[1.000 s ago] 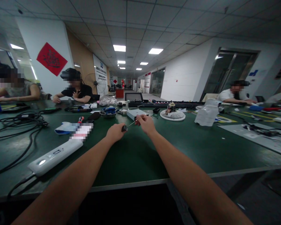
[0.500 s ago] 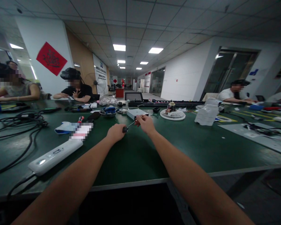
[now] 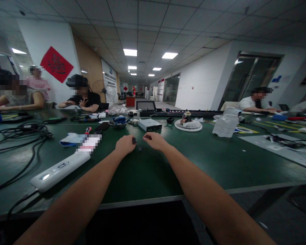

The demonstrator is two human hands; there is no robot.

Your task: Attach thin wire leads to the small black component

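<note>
Right, a tight pinch low over a green workbench [image 3: 206, 163]

And we're down at the long bench, its dark green top glossy under rows of ceiling lights [image 3: 130, 52], with thin yellow lines running across the far right end. The left hand [image 3: 125, 144] is clenched, fingertips gripping a small black piece [image 3: 134, 140]; the right hand [image 3: 155, 141] is pinched around a small dark piece [image 3: 148, 137], just across a narrow gap. Exactly what those two pieces are is hard to make out, with fingers covering much of them. Just below, a tiny dark round item [image 3: 140, 148] sits on the bench top. Beyond the hands lie a pale grey box [image 3: 149, 125], a metal bowl [image 3: 117, 123] packed with blue items, and a white round fan [image 3: 188, 125]. To the left, a white power strip [image 3: 60, 170] sits near a tangle of black cables [image 3: 20, 134]. A folded blue-and-white cloth [image 3: 70, 139] runs into a pixelated patch [image 3: 88, 143] that hides whatever lies there. Seated co-workers line the bench, a person in a black T-shirt [image 3: 85, 101] and another in a white shirt [image 3: 255, 103], faces blurred. Behind them, a red paper hanging [image 3: 56, 64] marks the white wall, and glass doors [image 3: 250, 76] stand on the right.
</note>
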